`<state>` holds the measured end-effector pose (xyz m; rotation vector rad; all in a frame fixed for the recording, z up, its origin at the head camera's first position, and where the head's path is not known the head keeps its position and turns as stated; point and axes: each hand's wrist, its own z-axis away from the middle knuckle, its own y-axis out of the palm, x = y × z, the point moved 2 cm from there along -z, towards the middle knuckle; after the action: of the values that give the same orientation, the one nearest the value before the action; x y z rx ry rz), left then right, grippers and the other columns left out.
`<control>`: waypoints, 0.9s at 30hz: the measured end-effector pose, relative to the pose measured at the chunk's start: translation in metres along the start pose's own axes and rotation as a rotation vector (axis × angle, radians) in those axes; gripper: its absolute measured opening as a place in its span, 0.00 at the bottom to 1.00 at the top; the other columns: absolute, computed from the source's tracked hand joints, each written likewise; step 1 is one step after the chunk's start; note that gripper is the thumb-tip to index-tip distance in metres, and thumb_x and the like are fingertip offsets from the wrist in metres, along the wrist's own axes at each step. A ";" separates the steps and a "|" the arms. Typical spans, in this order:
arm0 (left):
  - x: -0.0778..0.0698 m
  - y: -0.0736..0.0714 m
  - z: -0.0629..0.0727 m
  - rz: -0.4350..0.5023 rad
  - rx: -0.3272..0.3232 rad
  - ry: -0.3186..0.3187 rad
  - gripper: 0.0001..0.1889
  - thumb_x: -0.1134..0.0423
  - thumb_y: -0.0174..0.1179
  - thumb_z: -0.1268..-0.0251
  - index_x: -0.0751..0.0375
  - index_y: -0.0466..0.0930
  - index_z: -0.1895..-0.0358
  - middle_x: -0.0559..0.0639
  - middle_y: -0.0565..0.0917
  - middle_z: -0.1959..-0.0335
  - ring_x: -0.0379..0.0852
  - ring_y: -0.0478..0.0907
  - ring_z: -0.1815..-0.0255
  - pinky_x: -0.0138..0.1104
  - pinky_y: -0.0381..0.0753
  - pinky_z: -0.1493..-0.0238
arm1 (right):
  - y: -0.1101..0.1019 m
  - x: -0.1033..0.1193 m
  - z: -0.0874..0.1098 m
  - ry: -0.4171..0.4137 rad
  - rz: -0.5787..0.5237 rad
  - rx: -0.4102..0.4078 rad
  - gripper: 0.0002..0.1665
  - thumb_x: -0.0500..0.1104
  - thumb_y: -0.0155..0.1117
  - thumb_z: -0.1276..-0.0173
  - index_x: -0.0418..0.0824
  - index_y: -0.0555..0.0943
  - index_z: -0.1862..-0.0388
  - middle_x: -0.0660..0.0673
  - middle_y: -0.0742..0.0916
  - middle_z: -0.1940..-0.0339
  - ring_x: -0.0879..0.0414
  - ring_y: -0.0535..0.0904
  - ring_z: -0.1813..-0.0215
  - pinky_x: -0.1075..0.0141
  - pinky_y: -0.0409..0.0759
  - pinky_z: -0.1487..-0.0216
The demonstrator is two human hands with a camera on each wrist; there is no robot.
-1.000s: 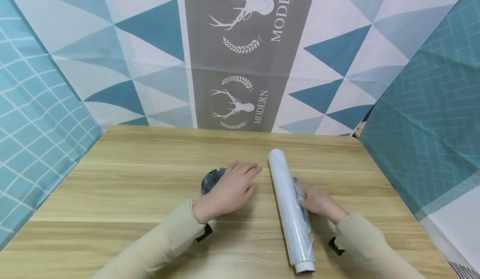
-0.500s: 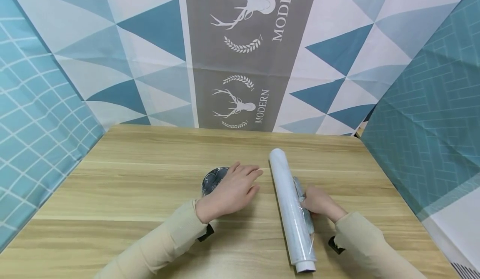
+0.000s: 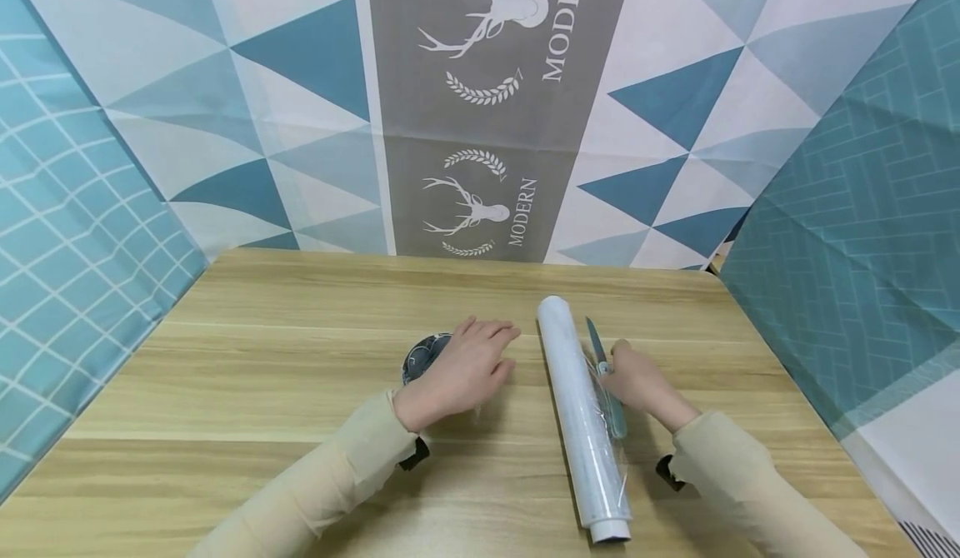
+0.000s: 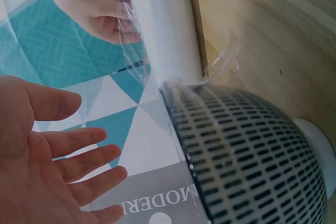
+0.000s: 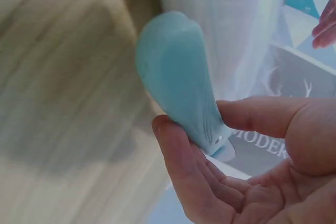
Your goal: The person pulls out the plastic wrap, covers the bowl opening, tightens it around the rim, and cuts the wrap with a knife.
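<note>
My right hand pinches a small knife with a teal handle between thumb and fingers, near the blade end. The knife's dark narrow blade points away from me, beside a long roll of plastic wrap. My left hand, fingers spread and relaxed, is over a dark patterned bowl and hides most of it. In the left wrist view, the bowl's side shows dark dashes, with clear film at its rim. Nothing is in the left palm.
The wrap roll lies lengthwise on the wooden table, between the two hands, its white core end towards me. Loose film hangs along its right side. A patterned backdrop stands behind the table, with teal sheets at both sides.
My right hand has moved the knife slightly away from me along the roll, and more of its blade shows past the fingers. The left hand stays almost where it was.
</note>
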<state>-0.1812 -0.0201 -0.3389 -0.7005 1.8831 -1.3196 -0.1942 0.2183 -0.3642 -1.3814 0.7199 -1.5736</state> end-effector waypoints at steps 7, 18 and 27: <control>0.003 0.000 -0.004 0.029 -0.022 -0.010 0.25 0.59 0.48 0.34 0.65 0.62 0.36 0.57 0.68 0.37 0.52 0.62 0.34 0.48 0.53 0.32 | -0.009 0.015 -0.002 -0.052 0.089 -0.041 0.26 0.39 0.57 0.38 0.22 0.68 0.46 0.42 0.82 0.73 0.57 0.71 0.79 0.67 0.70 0.79; 0.004 -0.004 -0.008 0.070 -0.053 -0.042 0.29 0.59 0.51 0.34 0.66 0.55 0.33 0.60 0.63 0.34 0.53 0.58 0.32 0.46 0.51 0.31 | -0.017 0.036 -0.002 -0.135 0.165 -0.110 0.21 0.38 0.57 0.40 0.29 0.74 0.49 0.44 0.81 0.74 0.58 0.71 0.79 0.68 0.68 0.80; 0.004 -0.006 -0.006 0.063 -0.113 -0.022 0.30 0.58 0.54 0.36 0.67 0.57 0.34 0.60 0.66 0.36 0.54 0.62 0.34 0.47 0.54 0.32 | -0.013 0.061 0.005 -0.231 0.240 -0.178 0.15 0.40 0.62 0.42 0.37 0.78 0.55 0.45 0.82 0.70 0.59 0.72 0.76 0.68 0.70 0.79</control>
<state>-0.1888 -0.0216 -0.3330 -0.7042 1.9581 -1.1697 -0.1908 0.1701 -0.3248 -1.5147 0.8643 -1.1644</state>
